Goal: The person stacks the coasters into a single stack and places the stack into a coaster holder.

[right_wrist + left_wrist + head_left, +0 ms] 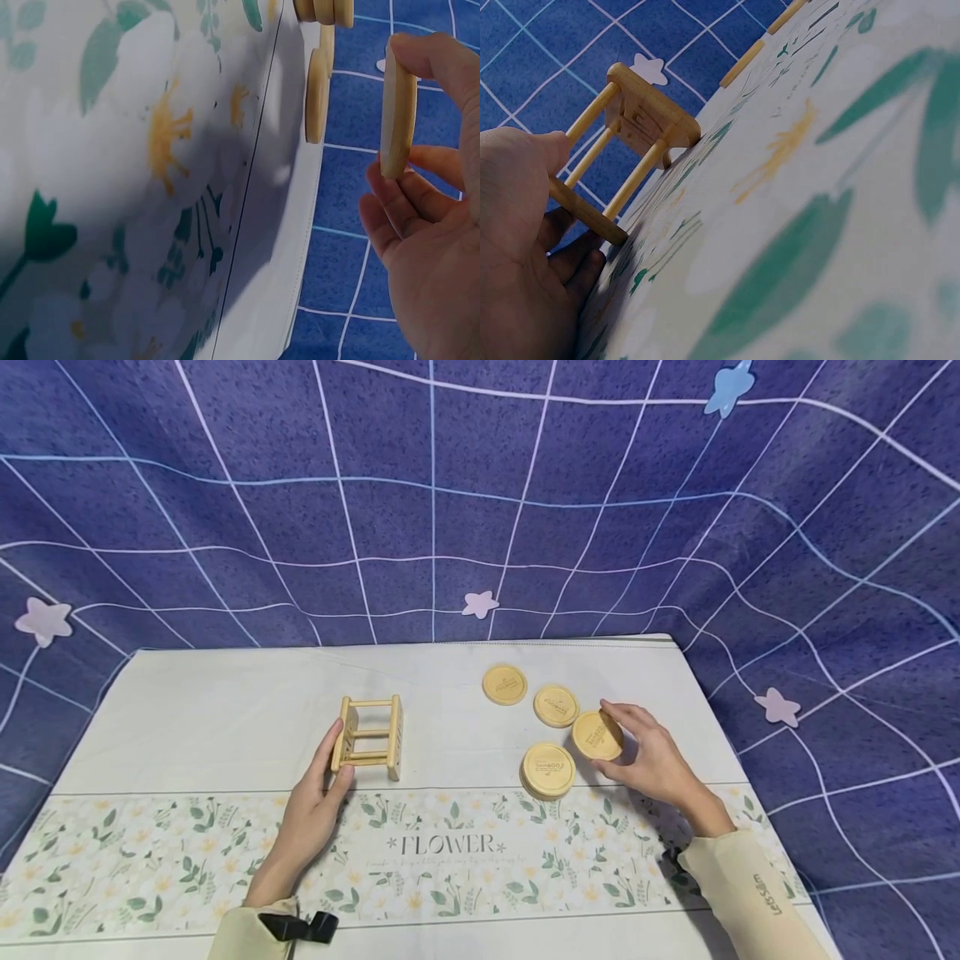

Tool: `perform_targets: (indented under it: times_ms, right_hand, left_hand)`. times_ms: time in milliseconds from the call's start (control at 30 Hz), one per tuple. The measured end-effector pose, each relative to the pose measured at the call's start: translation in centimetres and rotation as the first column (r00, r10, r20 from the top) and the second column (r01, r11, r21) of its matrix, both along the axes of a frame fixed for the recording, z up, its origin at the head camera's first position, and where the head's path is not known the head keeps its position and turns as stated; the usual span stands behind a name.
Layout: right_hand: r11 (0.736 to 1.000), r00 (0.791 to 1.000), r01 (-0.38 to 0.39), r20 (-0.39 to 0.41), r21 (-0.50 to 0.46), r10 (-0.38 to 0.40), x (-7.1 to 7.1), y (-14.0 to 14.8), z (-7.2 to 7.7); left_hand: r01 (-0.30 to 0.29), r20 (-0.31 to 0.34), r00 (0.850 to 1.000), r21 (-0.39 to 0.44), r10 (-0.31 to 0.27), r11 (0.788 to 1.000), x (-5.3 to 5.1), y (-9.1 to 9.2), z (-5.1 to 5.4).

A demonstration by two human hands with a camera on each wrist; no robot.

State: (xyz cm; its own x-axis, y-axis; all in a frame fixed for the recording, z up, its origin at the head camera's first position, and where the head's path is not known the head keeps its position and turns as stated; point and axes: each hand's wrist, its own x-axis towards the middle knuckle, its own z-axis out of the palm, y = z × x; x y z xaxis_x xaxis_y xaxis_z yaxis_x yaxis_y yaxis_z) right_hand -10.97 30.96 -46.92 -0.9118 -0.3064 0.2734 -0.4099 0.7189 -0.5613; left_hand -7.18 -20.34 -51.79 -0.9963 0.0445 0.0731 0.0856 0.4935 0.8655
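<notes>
Gripping a wooden rack [395,739] on the table [450,702] by its left side with the left hand [311,810]. Pinching a coaster [598,735] above the table in the right hand [654,762], near stacked coasters [547,770].

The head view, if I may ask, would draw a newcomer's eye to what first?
The blue gridded backdrop fills the top. On the right, the right hand holds a disc above the cloth, near other discs. Left of centre, the left hand grips a rack.

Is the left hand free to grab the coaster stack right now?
Probably not: the left hand grips the wooden rack, though only tablecloth lies between that and the coaster stack.
</notes>
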Motion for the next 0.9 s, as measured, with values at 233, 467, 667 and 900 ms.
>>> perform_targets:
  times_ms: [233,467,667,900]
  right_hand:
    - [1.000,1.000,-0.017,0.012,-0.011,0.017,0.3,-0.4,0.2]
    - [0.999,0.999,-0.034,0.013,-0.008,0.034,0.6,-0.7,0.4]
    - [0.999,0.999,-0.047,0.026,-0.006,0.047,0.7,-1.1,0.4]
    - [0.997,0.997,-0.076,-0.002,-0.006,0.076,0.8,-1.6,0.4]
  left_hand:
    - [0.005,-0.008,1.000,0.001,-0.005,1.000,-0.1,0.0,-0.1]
    - [0.008,-0.005,1.000,0.008,-0.008,1.000,0.0,0.0,0.1]
    - [0.005,-0.006,1.000,0.008,-0.005,1.000,0.0,0.1,0.4]
    - [0.006,-0.003,1.000,0.012,-0.006,1.000,0.0,0.1,0.4]
